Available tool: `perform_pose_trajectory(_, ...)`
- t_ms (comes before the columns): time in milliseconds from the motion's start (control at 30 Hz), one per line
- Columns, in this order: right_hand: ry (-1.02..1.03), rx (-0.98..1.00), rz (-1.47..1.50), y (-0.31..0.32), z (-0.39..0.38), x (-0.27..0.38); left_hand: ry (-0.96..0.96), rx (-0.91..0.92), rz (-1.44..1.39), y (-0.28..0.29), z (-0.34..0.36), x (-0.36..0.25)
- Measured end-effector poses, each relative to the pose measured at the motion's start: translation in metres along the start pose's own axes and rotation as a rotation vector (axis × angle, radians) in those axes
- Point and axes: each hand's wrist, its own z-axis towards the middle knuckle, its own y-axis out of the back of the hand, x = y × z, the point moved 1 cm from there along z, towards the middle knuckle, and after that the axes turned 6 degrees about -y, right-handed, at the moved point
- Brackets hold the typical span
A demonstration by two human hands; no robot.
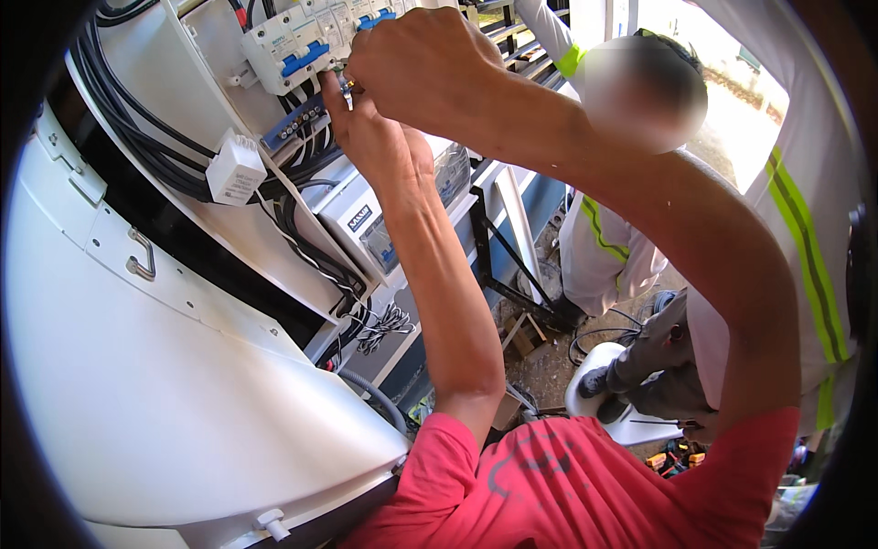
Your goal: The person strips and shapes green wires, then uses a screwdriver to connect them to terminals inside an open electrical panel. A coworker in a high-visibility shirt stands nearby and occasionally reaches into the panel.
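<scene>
"Since both hands are up by that white breaker [285, 46] with the blue lever, what've they got?"

"Left hand [373, 137] has a small shiny metal piece [347, 89] between its fingers, just by the breaker's lower right end. Right hand [422, 66] is curled in close, fingertips hidden, so honestly can't tell which one's gripping it."

"And around them?"

"Blue screw-terminal strip [297, 122] just below the breaker, plus a white block [236, 171] beside the black cables [102, 99]."

A white cabinet [203, 99] carried breakers [274, 50] in a row. Cardboard [524, 337] and black cable [608, 330] lay on the floor [556, 377].
</scene>
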Motion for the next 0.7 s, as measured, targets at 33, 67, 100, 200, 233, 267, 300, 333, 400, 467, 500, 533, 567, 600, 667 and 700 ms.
perform_pose_trajectory(33, -0.039, -0.054, 0.054, -0.004, 0.001, 0.0, -0.032, 0.007, -0.016, -0.001, 0.001, 0.001)
perform_pose_trajectory(67, -0.08, -0.105, 0.111, -0.007, 0.001, 0.001, -0.032, -0.039, -0.015, -0.001, 0.002, 0.003)
perform_pose_trajectory(100, -0.125, -0.153, 0.171, -0.009, 0.0, 0.003, -0.03, -0.086, -0.01, 0.0, 0.0, 0.004)
perform_pose_trajectory(200, -0.239, -0.095, 0.266, -0.009, -0.001, 0.005, -0.028, 0.015, -0.079, 0.0, 0.009, 0.009)
perform_pose_trajectory(233, -0.279, -0.044, 0.285, -0.007, -0.001, 0.005, -0.045, 0.018, -0.069, 0.002, 0.01, 0.011)
perform_pose_trajectory(267, -0.32, -0.001, 0.306, -0.004, 0.0, 0.004, -0.066, 0.029, -0.058, 0.004, 0.012, 0.014)
perform_pose_trajectory(300, -0.366, 0.042, 0.332, -0.002, 0.0, 0.004, -0.087, 0.045, -0.025, 0.006, 0.014, 0.016)
perform_pose_trajectory(333, -0.412, 0.088, 0.357, 0.0, 0.0, 0.002, -0.086, 0.066, -0.052, 0.009, 0.016, 0.018)
perform_pose_trajectory(400, -0.445, 0.127, 0.424, 0.001, 0.002, 0.0, -0.055, 0.095, -0.087, 0.013, 0.021, 0.023)
perform_pose_trajectory(467, -0.454, 0.173, 0.419, 0.001, 0.006, 0.0, -0.055, 0.142, -0.12, 0.012, 0.024, 0.025)
perform_pose_trajectory(500, -0.451, 0.18, 0.413, 0.001, 0.009, -0.002, -0.055, 0.166, -0.137, 0.009, 0.025, 0.025)
perform_pose_trajectory(533, -0.483, 0.189, 0.418, 0.002, 0.009, -0.001, -0.076, 0.144, -0.112, 0.007, 0.024, 0.024)
perform_pose_trajectory(567, -0.468, 0.195, 0.416, 0.004, 0.011, -0.003, -0.091, 0.088, -0.061, 0.005, 0.02, 0.021)
perform_pose_trajectory(600, -0.455, 0.202, 0.411, 0.006, 0.01, -0.003, -0.186, 0.022, 0.102, 0.001, 0.015, 0.02)
perform_pose_trajectory(667, -0.365, 0.233, 0.278, 0.015, 0.007, -0.007, -0.161, -0.026, 0.274, -0.004, 0.006, 0.012)
perform_pose_trajectory(700, -0.34, 0.158, 0.277, 0.021, 0.001, -0.008, -0.177, -0.049, 0.371, -0.007, 0.003, 0.009)
